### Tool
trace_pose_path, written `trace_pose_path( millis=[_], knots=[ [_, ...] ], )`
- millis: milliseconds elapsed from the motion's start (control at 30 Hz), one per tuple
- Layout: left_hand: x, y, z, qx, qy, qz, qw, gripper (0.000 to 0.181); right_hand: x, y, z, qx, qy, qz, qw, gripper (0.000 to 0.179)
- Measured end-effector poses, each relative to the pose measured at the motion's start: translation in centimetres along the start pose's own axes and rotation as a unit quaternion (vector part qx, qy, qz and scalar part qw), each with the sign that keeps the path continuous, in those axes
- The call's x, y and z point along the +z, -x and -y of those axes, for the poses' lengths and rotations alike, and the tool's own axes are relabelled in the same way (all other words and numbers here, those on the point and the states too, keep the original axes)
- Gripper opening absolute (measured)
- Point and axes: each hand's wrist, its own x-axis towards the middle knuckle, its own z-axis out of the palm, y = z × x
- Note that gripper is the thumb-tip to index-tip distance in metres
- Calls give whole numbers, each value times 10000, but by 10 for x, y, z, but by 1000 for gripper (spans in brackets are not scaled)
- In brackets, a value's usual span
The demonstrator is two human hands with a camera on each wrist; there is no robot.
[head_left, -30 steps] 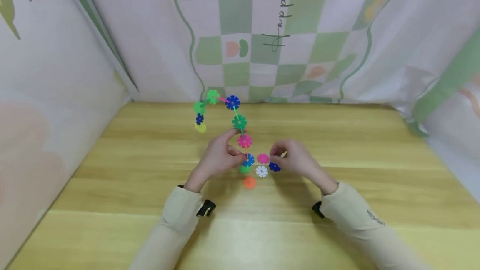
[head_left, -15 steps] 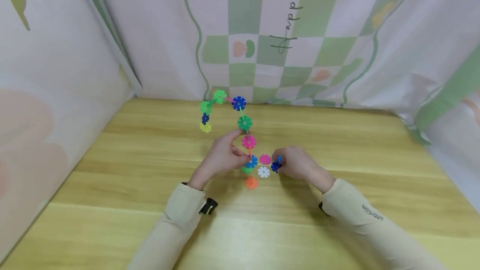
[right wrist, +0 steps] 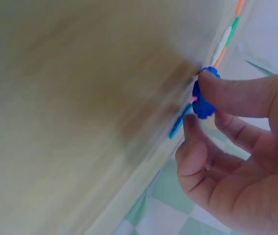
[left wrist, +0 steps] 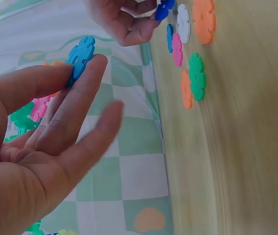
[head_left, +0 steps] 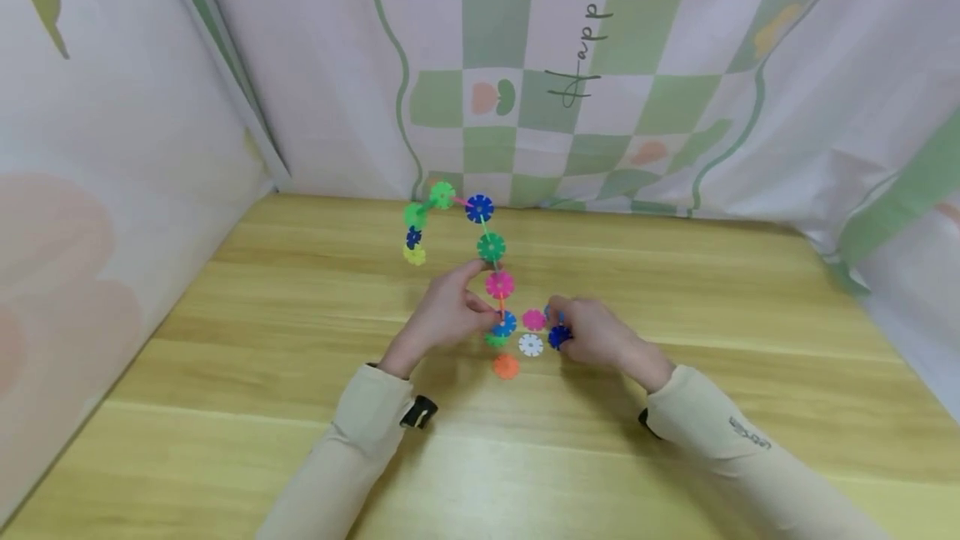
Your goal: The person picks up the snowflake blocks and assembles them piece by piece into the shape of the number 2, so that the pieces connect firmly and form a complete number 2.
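Observation:
My left hand (head_left: pixel 450 311) pinches a light blue notched snowflake disc (left wrist: pixel 81 56) between thumb and fingers. That disc forms the near end of a curved chain of interlocked discs, including a pink disc (head_left: pixel 499 284), a green disc (head_left: pixel 491 247) and a dark blue disc (head_left: pixel 480 208); a yellow disc (head_left: pixel 415 255) ends the far side. Low over the table, my right hand (head_left: pixel 600 334) pinches a separate dark blue disc (right wrist: pixel 205 100) with its thumb and finger. Beside those fingertips lies another light blue disc (right wrist: pixel 178 125), partly covered by the hand in the head view.
Loose discs lie between the hands on the wooden table (head_left: pixel 480 473): pink (head_left: pixel 534 320), white (head_left: pixel 531 346), orange (head_left: pixel 506 367) and green (head_left: pixel 496 341). A second orange disc (left wrist: pixel 186 89) shows beside the green one. A checked curtain (head_left: pixel 495 32) hangs behind the table.
The light blue disc by my right fingers stood tilted half a second ago and now lies lower behind them, while the dark blue disc is pinched. My left hand keeps its hold; the head view shifted slightly.

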Motion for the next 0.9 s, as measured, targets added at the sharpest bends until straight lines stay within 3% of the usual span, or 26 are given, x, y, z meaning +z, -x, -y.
trace_pose_path(
  millis=[233, 467, 600, 900],
  knots=[
    [2, -3, 5, 72, -38, -50, 10000, 68, -8, 5, 6, -93, -1054, -334, 9938, 18],
    [2, -2, 4, 206, -60, 40, 9998, 68, -20, 14, 18, -420, -2361, -1193, 9635, 10],
    [2, -1, 3, 190, 29, 151, 9997, 68, -19, 13, 22, -543, -2607, -1328, 9547, 9],
    [3, -3, 4, 258, 342, 337, 9985, 63, -11, 7, 21, -990, -2616, -1377, 9502, 12]
  ],
)
